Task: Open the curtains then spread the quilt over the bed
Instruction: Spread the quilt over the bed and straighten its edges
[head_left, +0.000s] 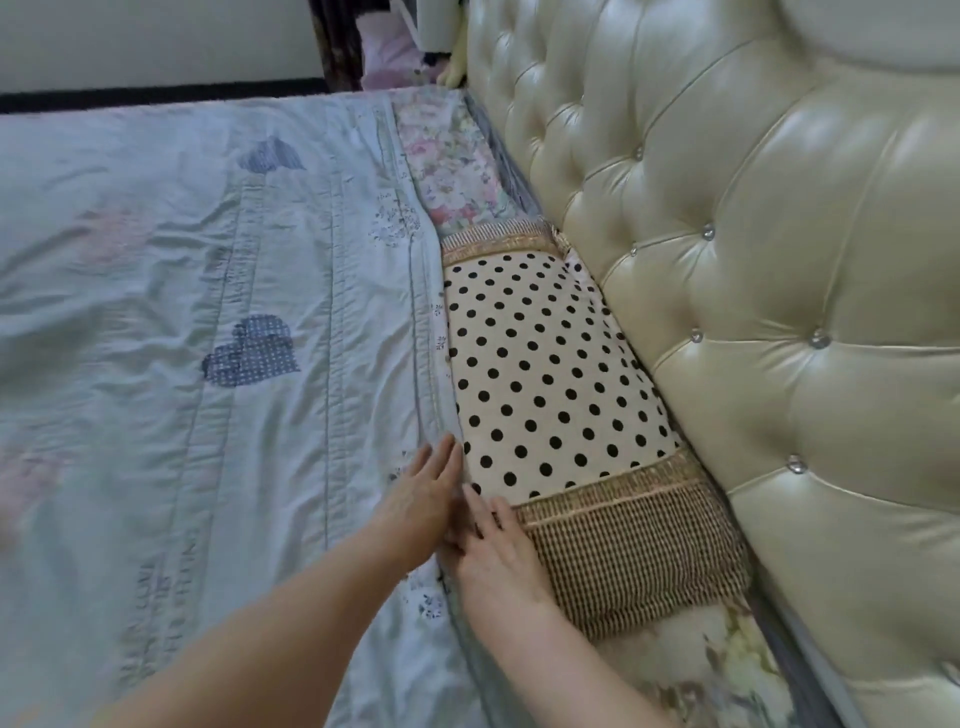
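Headboard (753, 260) tight against pillow (545, 374); quilt (182, 312) unobstructed.

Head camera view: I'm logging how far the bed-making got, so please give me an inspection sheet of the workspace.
Surface: bed with floral sheet showing along the headboard side.
Job's things: pale blue quilt lies spread, lightly wrinkled; its edge meets the polka-dot pillow. Curtains: not clearly identifiable.
Clutter: pink items beyond the far bed corner, blurred.
Grippers: left hand flat on the quilt edge; right hand flat at the pillow's near corner, fingers extended.
Cables: nothing seen.
Surroundings: cream tufted headboard, pale wall.
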